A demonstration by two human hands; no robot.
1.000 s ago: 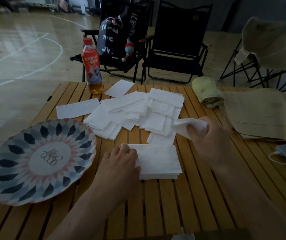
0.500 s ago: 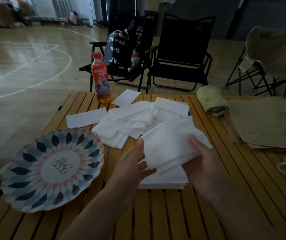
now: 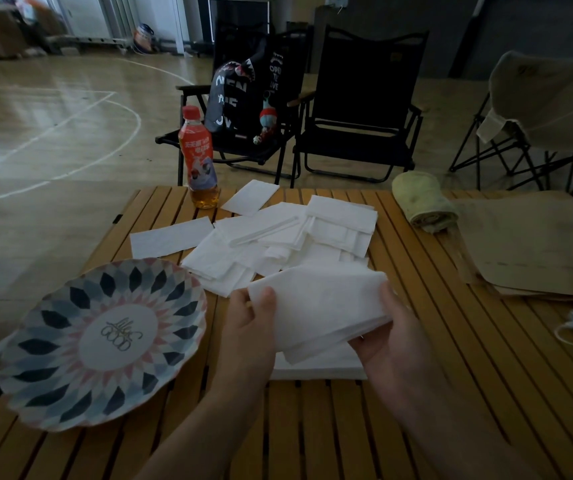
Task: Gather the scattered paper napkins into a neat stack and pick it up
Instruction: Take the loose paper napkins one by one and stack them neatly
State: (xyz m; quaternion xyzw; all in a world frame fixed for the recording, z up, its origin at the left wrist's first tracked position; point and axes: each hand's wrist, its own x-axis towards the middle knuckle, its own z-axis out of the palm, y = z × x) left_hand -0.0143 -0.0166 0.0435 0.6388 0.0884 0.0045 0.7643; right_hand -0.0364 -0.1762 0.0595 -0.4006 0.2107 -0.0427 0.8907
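Observation:
Both hands hold a small bundle of white napkins [image 3: 319,306] just above the table. My left hand [image 3: 252,327] pinches its left corner and my right hand [image 3: 392,337] grips its right edge from below. Under the bundle a squared stack of napkins [image 3: 326,368] lies flat on the wooden slat table [image 3: 399,393], partly hidden by the bundle and my hands. Behind it, several loose white napkins [image 3: 278,237] lie scattered and overlapping; one single napkin [image 3: 170,237] lies to the left and another [image 3: 250,197] near the bottle.
A patterned plate [image 3: 101,341] sits at the table's left front. A red-capped drink bottle [image 3: 200,161] stands at the back edge. A rolled green towel [image 3: 423,202] and brown paper bags [image 3: 527,244] lie at the right. Folding chairs stand behind the table.
A second ago my right hand held one napkin and my left pressed on the stack. Now both hands hold a bundle of napkins above the stack, lowered a little since half a second ago.

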